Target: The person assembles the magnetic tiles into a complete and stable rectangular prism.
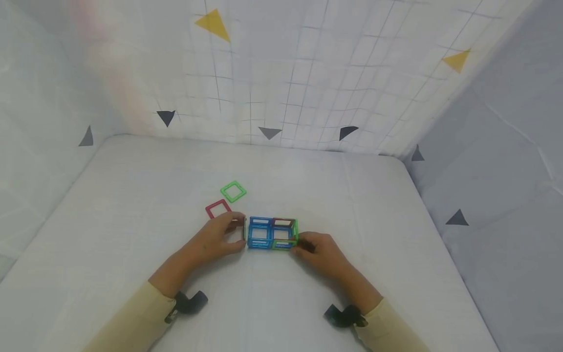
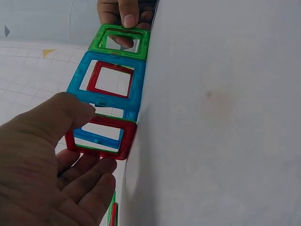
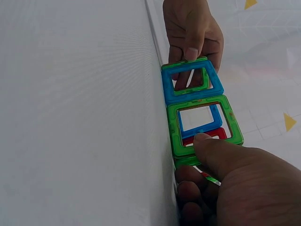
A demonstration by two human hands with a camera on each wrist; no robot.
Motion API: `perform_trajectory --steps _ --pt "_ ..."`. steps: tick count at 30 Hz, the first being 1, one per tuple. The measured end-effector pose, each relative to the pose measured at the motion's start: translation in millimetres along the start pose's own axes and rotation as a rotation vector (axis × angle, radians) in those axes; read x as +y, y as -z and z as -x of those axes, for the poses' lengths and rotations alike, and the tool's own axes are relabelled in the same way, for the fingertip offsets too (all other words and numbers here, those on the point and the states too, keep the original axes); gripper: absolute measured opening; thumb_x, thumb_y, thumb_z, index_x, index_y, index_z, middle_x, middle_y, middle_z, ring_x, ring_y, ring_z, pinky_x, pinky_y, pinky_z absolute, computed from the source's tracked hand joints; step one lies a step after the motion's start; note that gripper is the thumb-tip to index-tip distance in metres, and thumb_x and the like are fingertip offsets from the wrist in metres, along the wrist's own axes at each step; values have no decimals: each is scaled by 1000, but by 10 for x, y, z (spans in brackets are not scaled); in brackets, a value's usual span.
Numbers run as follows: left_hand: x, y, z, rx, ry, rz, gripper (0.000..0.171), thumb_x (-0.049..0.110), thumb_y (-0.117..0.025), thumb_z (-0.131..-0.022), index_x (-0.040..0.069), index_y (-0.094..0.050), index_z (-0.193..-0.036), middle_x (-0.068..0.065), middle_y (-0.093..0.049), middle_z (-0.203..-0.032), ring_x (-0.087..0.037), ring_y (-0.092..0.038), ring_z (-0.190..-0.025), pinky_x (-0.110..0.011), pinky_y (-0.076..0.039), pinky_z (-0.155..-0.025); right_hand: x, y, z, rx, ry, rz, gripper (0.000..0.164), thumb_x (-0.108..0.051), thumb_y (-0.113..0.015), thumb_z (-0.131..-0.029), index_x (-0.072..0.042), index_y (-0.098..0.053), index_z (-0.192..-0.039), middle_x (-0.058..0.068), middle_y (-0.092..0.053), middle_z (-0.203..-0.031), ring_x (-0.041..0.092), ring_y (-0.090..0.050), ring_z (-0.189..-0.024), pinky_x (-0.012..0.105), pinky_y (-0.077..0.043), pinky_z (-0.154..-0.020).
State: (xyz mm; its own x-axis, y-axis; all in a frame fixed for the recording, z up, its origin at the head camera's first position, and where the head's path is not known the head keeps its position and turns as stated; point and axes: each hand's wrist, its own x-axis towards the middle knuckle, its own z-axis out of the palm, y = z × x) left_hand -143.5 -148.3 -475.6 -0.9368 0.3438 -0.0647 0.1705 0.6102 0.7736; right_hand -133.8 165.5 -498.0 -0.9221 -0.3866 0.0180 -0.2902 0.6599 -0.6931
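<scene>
Square magnetic tiles form a low, open-topped box (image 1: 260, 243) of two cells on the white table, with blue, green and red frames. At its left end, my left hand (image 1: 218, 237) pinches an upright magnetic tile (image 1: 245, 230) between thumb and fingers. In the left wrist view, this held tile shows a red frame (image 2: 128, 141) with green along its edges, close to the blue tile (image 2: 138, 89). My right hand (image 1: 323, 252) grips the box's right end, its thumb on the front green tile (image 3: 175, 136) and fingers curled at the end.
Behind my left hand, a red tile (image 1: 211, 211) lies flat, partly covered by the fingers. A loose green tile (image 1: 233, 191) lies just beyond it. White sheeting with a grid (image 1: 308, 73) and dark and yellow triangles rises behind the table.
</scene>
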Motion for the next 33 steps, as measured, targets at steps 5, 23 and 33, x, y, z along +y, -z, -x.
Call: perform_trajectory --steps 5,23,33 --pt "0 -4 -17 6 -3 -2 62 24 -80 -83 16 -53 -137 2 -60 -133 -19 -57 -127 -40 -49 -103 -6 3 -1 0 3 3 17 -30 -76 -89 -28 -72 -105 -19 -65 -87 9 -58 -76 25 -52 -68" --pt "-11 1 -73 -46 -28 -9 64 27 -81 -83 18 -52 -139 4 -60 -135 -17 -55 -130 -40 -47 -106 -20 19 1 -10 12 9 18 -28 -75 -90 -26 -72 -107 -18 -65 -89 9 -57 -78 25 -52 -70" --pt "14 65 -78 -76 -41 -14 64 27 -82 -83 16 -53 -139 2 -61 -135 -19 -56 -129 -40 -47 -106 0 17 -5 -3 17 13 18 -28 -76 -89 -27 -72 -107 -19 -65 -89 9 -57 -78 25 -52 -70"
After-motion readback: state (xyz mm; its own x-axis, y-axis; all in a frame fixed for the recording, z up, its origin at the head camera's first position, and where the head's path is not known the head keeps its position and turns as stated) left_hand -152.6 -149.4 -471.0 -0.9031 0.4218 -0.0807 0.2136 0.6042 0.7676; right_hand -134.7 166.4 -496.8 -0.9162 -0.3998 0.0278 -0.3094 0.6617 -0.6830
